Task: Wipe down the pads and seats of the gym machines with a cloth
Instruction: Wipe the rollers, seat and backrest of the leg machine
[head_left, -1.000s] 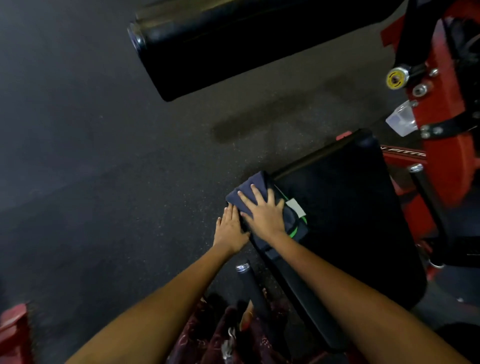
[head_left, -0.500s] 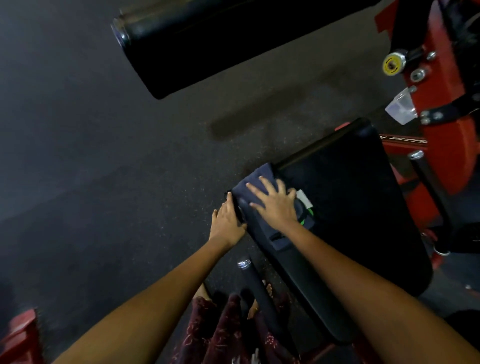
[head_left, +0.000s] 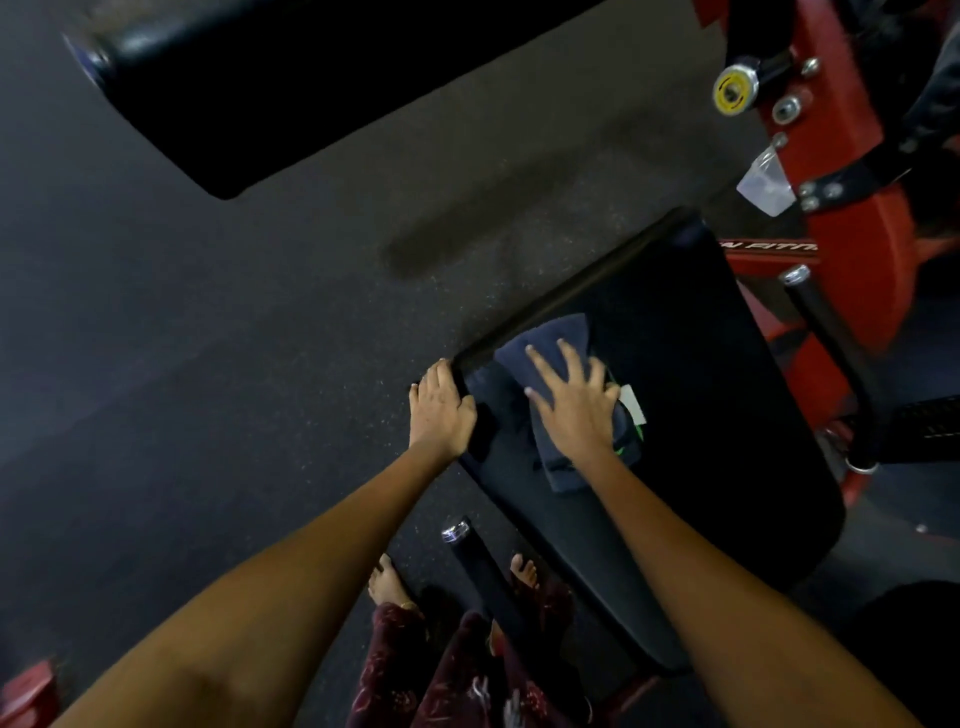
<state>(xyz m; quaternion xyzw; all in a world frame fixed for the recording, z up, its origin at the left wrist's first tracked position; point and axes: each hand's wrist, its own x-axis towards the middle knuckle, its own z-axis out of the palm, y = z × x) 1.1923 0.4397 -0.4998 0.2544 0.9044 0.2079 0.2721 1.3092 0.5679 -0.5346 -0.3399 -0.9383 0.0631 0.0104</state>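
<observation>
Wiping is under way on the black seat pad of a red-framed machine. The right hand lies flat on a dark blue cloth, fingers spread and straight, pressing rather than grasping it. The cloth sits on the pad's near-left part, close to the left edge, with a white tag and green trim showing beside the hand. The left hand rests on the pad's left corner, thumb over the top and fingers down the side; how firmly it grips cannot be told.

Risks noted:
- With only palm pressure on it, the cloth may bunch or slide out from under the hand on a fast stroke, leaving bare skin on the vinyl.
- A stroke carried toward the left edge could push the cloth off onto the floor.
- The far and right parts of the pad are likely to be missed if strokes stay short.
- A black roller pad hangs overhead and a chrome-capped bar stands near the bare feet; leaning further in risks a knock.
</observation>
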